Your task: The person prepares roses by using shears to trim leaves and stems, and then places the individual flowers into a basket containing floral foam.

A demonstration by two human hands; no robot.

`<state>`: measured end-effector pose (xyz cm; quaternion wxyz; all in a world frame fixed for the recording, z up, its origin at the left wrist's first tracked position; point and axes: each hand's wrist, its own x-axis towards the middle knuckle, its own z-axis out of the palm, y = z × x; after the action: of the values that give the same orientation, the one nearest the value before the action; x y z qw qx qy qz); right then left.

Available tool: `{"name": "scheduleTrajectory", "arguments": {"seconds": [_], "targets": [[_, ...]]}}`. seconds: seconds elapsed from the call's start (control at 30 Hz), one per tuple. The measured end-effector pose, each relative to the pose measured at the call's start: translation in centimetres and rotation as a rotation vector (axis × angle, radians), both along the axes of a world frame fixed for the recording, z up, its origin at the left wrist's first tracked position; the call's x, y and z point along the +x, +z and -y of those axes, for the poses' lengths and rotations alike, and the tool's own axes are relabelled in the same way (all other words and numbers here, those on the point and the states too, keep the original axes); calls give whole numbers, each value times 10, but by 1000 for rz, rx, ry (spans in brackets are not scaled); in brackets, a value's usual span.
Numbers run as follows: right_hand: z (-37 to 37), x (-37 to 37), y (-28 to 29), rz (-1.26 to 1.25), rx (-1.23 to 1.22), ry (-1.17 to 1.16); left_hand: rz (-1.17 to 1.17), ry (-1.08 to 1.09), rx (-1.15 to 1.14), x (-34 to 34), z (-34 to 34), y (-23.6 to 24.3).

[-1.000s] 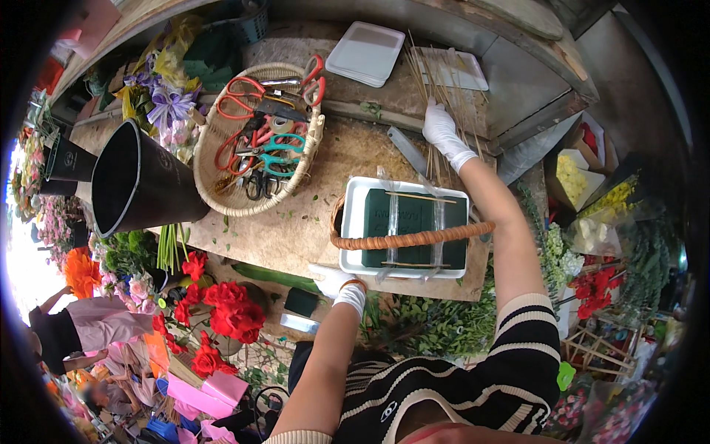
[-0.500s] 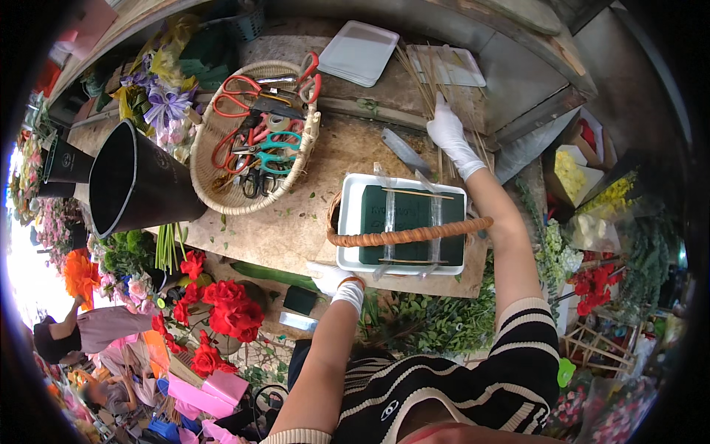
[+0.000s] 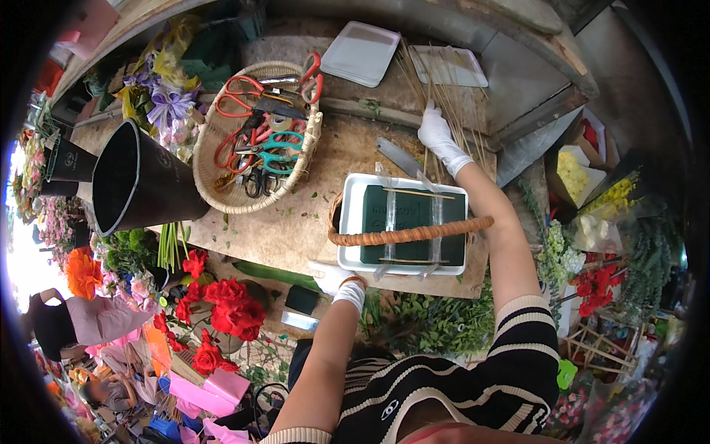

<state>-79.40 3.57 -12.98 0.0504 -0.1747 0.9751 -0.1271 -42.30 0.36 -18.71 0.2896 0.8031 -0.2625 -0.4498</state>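
Observation:
My white-gloved right hand (image 3: 438, 135) has its fingers closed on thin bamboo sticks (image 3: 451, 96) at the back of the table (image 3: 281, 233). My left hand (image 3: 332, 280), also gloved, rests with fingers stretched out at the front edge, beside a white plastic tray (image 3: 342, 255). In the tray, a dark green foam block (image 3: 410, 211) is bound with clear tape and two thin sticks, under the arched woven handle (image 3: 399, 235) of a basket. A grey flat blade (image 3: 396, 155) lies behind the tray.
A basket of scissors (image 3: 211, 189) and black buckets (image 3: 148, 189) stand left. Stacked white trays (image 3: 359, 52) lie behind. Red flowers (image 3: 233, 311) and foliage (image 3: 444, 325) sit below the front edge. A co-worker (image 3: 81, 325) stands at lower left.
My right hand shifted slightly right, then back left among the sticks. My left hand stayed nearly still. The co-worker at lower left has changed arm position.

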Motion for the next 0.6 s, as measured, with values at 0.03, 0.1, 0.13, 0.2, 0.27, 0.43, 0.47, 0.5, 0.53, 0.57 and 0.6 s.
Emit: {"name": "scheduleTrajectory", "arguments": {"seconds": [0.03, 0.1, 0.13, 0.2, 0.27, 0.43, 0.47, 0.5, 0.53, 0.57, 0.6], "targets": [[-5, 1, -2, -7, -71, 1, 20, -14, -6, 0, -1, 1], [-8, 4, -4, -38, -197, 13, -73, 43, -11, 0, 1, 0], [-10, 4, -6, -62, -251, 20, -109, 57, -8, 0, 2, -1], [-20, 3, -16, -139, -367, 51, -161, 66, 17, 2, 3, -5], [-20, 0, -13, -162, -389, 31, -159, 59, 23, 4, 4, -9], [-31, -19, 4, -265, -354, -87, 91, -74, -14, -10, -2, 41], [-33, -24, 17, -204, -314, -122, 99, -74, -22, -11, -3, 41], [-44, -35, 15, -311, -289, -105, 108, -83, -27, -11, -5, 41], [-56, -52, 12, -309, -270, -119, 69, -67, -23, -11, -5, 39], [-70, -66, 8, -305, -248, -135, 30, -53, -18, -11, -5, 37], [-75, -66, 12, -275, -214, -152, -52, -2, -4, -8, -2, 29]]}}
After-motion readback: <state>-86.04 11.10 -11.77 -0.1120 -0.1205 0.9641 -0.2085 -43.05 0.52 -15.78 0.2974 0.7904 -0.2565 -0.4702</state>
